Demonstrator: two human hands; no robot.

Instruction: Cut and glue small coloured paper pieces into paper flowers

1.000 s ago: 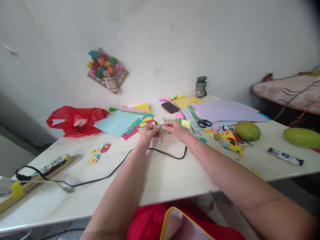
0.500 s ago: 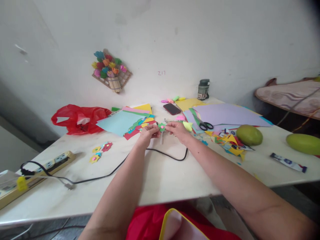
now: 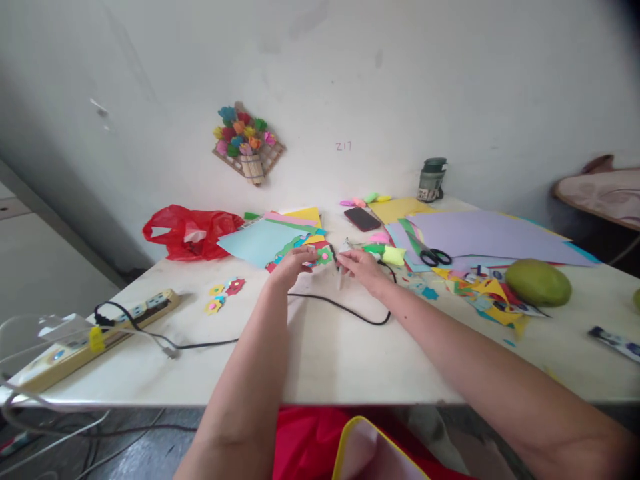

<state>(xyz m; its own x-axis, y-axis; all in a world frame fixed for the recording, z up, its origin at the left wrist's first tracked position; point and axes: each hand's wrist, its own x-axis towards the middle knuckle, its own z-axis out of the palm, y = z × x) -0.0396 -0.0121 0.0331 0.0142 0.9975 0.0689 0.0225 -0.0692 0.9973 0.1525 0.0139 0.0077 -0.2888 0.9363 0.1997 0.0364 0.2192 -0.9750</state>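
Note:
My left hand point(image 3: 299, 261) is at the middle of the table, its fingertips pinching the edge of a small green paper flower point(image 3: 325, 256) with a pink centre. Just right of the flower, my right hand point(image 3: 361, 267) has its fingers closed on a slim white tool point(image 3: 341, 276), with a dark part beside it; its shape is partly hidden by the fingers. A black cord point(image 3: 340, 305) loops below both hands. Finished-looking paper flowers, red point(image 3: 235, 286) and yellow point(image 3: 214, 305), lie on the left.
Left are a power strip point(image 3: 115, 333) and red bag point(image 3: 193, 233). Behind the hands lie blue paper point(image 3: 260, 241) and a phone point(image 3: 362, 219). Rightward are scissors point(image 3: 436, 257), purple paper point(image 3: 490, 233), scraps point(image 3: 493, 297), a green fruit point(image 3: 537, 283) and a bottle point(image 3: 431, 180).
The camera view has turned left, shifting the scene rightward. My right hand has moved off the green flower to the white tool, while my left hand stays at the flower.

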